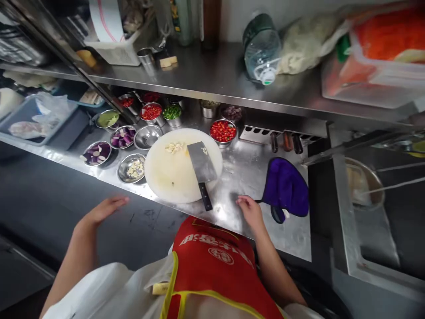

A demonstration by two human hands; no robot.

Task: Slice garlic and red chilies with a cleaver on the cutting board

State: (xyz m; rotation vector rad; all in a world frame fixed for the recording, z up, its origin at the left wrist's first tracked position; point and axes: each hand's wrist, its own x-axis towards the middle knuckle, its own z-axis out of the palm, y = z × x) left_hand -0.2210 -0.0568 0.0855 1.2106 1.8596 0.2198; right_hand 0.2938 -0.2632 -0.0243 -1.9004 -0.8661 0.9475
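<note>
My left hand point(106, 208) hangs in the air in front of the counter's edge, fingers stretched out, holding nothing. Over the steel counter, my right hand point(250, 210) is loosely open with nothing in it, close to a purple cloth cap point(286, 187). Between my hands lies a round white cutting board point(162, 181). A cleaver point(201, 161) rests flat on its right side, black handle towards me. Chopped garlic point(175, 147) sits in a small pile on the board. Left of it stands a steel bowl point(122, 170) with garlic pieces point(135, 169).
Bowls of cut eggplant point(96, 153), red chillies point(223, 131) and green chillies point(171, 112) stand around the board. A knife rack point(257, 134) is at the back right. Above, a steel shelf point(206, 73) carries a plastic bottle point(262, 48) and tubs. A sink point(345, 230) lies right.
</note>
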